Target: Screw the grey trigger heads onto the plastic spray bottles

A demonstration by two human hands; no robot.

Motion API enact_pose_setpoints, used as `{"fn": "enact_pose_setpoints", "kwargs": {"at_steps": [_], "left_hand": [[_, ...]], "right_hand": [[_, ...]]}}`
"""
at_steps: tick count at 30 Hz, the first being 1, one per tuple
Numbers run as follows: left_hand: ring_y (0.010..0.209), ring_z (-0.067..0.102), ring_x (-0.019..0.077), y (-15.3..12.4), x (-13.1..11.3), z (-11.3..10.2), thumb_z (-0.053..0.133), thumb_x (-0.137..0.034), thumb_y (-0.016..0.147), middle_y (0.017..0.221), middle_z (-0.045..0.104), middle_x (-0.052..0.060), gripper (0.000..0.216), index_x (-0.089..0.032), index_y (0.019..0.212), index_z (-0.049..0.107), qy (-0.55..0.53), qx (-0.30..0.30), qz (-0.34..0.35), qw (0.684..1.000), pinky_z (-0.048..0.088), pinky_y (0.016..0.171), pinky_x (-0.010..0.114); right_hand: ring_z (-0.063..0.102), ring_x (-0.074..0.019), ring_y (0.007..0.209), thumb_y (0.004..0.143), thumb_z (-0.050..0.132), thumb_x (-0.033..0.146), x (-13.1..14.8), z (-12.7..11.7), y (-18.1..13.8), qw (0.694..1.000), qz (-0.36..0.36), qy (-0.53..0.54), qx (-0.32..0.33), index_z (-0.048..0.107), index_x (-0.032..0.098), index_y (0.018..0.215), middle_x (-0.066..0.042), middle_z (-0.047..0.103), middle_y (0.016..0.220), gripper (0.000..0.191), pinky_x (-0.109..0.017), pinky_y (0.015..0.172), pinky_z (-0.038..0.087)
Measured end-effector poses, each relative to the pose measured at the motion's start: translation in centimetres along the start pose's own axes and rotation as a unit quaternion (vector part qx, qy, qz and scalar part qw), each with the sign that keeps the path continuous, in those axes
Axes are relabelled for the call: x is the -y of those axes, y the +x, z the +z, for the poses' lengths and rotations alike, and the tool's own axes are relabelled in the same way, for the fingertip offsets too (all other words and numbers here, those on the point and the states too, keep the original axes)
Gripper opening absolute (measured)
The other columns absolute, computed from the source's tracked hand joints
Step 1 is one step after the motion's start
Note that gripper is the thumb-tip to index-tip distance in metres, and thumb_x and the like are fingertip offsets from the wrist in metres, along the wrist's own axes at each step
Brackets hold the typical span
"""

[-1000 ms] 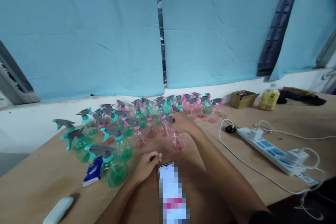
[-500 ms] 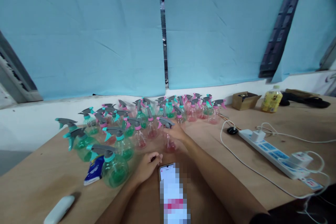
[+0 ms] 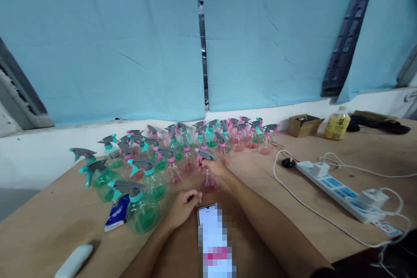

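My right hand [image 3: 215, 167] is wrapped around the neck of a pink spray bottle [image 3: 208, 183], just under its grey and pink trigger head. The bottle stands at the front of a crowd of spray bottles, its lower part showing below my fingers. My left hand [image 3: 185, 205] rests on the table with its fingers loosely curled in, and nothing shows in it. Beside it lies a phone [image 3: 208, 215] with a lit, partly blurred-out screen. Nearest on the left are a green spray bottle [image 3: 142, 213] and a blue packet [image 3: 117, 213].
Several more green and pink bottles reach back to the wall. A white oblong object [image 3: 74, 260] lies front left. On the right are a power strip [image 3: 339, 195] with white cables, a black round object [image 3: 288, 163], a cardboard box [image 3: 304, 126] and a yellow drink bottle [image 3: 337, 125].
My right hand has shifted a little, and its fingers now show closed around the bottle's neck. The bottle sits slightly further left and nearer. My left hand has stayed put.
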State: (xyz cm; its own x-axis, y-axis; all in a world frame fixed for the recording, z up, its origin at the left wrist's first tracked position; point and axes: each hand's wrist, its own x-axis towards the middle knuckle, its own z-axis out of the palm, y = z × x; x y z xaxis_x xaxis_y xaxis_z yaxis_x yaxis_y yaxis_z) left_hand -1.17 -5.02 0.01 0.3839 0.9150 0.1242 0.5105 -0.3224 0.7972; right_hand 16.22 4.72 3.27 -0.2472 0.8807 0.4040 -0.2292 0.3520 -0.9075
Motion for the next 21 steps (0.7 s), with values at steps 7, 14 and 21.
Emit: {"fn": "enact_pose_setpoints", "kwargs": {"at_steps": [7, 14, 21], "left_hand": [[0.066, 0.054, 0.0151, 0.0, 0.1, 0.0, 0.042, -0.053, 0.092, 0.064, 0.058, -0.002, 0.046, -0.017, 0.071, 0.062, 0.008, -0.002, 0.006, 1.0, 0.037, 0.064, 0.024], [0.066, 0.053, 0.0151, 0.0, 0.1, 0.0, 0.041, -0.055, 0.092, 0.064, 0.057, -0.001, 0.048, -0.017, 0.07, 0.061, 0.018, -0.003, 0.01, 1.0, 0.038, 0.064, 0.024], [0.067, 0.054, 0.0148, -0.1, -0.1, 0.0, 0.041, -0.053, 0.093, 0.065, 0.057, -0.002, 0.047, -0.017, 0.071, 0.062, 0.02, -0.004, 0.011, 1.0, 0.037, 0.064, 0.024]], "right_hand": [[0.057, -0.0131, 0.058, 0.06, 0.052, 0.015, 1.0, -0.1, -0.1, 0.999, -0.005, 0.016, 0.049, 0.065, 0.019, 0.069, 0.002, 0.063, 0.066, 0.016, -0.025, 0.058, 0.046], [0.055, -0.0135, 0.057, 0.058, 0.052, 0.016, 1.3, 0.1, -0.3, 0.999, -0.005, 0.007, 0.035, 0.062, 0.02, 0.061, 0.002, 0.061, 0.059, 0.012, -0.024, 0.056, 0.045], [0.056, -0.0146, 0.06, 0.059, 0.05, 0.018, 1.7, -0.2, -0.5, 0.998, -0.003, -0.001, 0.057, 0.067, 0.021, 0.071, 0.001, 0.063, 0.063, 0.021, -0.025, 0.06, 0.047]]}}
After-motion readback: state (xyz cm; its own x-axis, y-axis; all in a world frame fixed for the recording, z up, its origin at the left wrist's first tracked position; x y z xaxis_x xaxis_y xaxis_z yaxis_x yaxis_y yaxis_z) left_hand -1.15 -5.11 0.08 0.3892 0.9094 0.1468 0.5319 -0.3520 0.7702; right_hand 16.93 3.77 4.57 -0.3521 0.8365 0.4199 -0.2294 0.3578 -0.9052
